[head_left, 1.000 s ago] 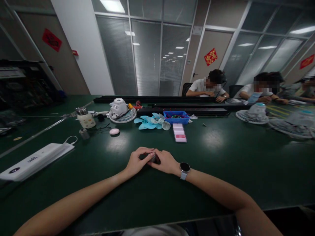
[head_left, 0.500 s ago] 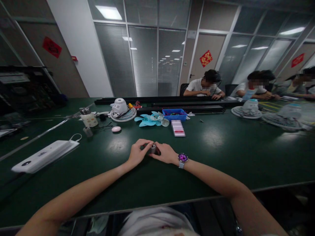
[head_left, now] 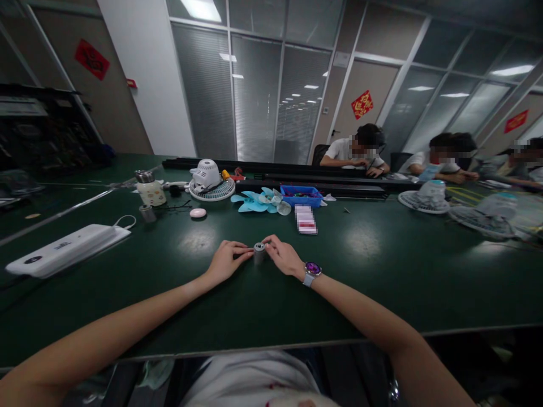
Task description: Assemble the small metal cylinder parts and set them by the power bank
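The grey metal cylinder (head_left: 259, 255) stands upright on the surface (head_left: 254, 316) between left fingers (head_left: 241, 249) and right fingers (head_left: 272, 240), both loosely parted, tips beside it, neither wrapped round it.

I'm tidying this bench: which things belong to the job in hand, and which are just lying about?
In the job:
- small metal cylinder, upright between left hand and right hand

Probably just lying about:
- second metal cylinder
- pink oval object
- cream lidded bottle
- blue fan blades
- blue tray
- white oblong case
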Tool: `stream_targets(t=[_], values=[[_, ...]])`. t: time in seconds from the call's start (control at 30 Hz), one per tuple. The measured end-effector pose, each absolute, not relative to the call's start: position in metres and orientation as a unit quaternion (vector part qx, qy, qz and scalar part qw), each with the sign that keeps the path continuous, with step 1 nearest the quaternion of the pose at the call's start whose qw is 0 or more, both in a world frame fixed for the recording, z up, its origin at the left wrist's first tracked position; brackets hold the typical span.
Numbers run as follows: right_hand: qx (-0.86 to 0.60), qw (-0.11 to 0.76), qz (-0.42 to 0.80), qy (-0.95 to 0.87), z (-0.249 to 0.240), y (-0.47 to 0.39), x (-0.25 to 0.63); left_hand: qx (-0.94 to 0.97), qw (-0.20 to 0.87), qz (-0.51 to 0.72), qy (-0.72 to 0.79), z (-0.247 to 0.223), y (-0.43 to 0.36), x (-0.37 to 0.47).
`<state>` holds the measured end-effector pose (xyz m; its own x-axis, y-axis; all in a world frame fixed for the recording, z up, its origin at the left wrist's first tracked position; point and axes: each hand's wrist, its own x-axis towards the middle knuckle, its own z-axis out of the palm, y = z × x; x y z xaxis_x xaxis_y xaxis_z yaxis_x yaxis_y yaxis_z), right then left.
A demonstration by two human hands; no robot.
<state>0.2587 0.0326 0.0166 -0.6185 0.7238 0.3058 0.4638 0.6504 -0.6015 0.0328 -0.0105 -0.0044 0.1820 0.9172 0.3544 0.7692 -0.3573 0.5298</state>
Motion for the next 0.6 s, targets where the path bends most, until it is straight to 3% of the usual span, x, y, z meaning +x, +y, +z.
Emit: stream_targets(t=[0.13, 0.23, 0.47, 0.6], values=[[-0.385, 0.379, 0.369, -0.756, 0.005, 0.050, 0.260, 0.763, 0.141, 0.320, 0.544, -0.004, -0.016, 0.031], [-0.400, 0.412, 0.436, -0.693, 0.001, 0.059, 0.259, 0.755, 0.153, 0.321, 0.551, -0.002, -0.022, 0.038], [-0.383, 0.414, 0.433, -0.703, -0.001, 0.063, 0.258, 0.729, 0.164, 0.372, 0.551, 0.009, -0.019, 0.074], [-0.382, 0.424, 0.423, -0.704, -0.004, 0.065, 0.259, 0.703, 0.149, 0.427, 0.549, 0.020, -0.018, 0.052]])
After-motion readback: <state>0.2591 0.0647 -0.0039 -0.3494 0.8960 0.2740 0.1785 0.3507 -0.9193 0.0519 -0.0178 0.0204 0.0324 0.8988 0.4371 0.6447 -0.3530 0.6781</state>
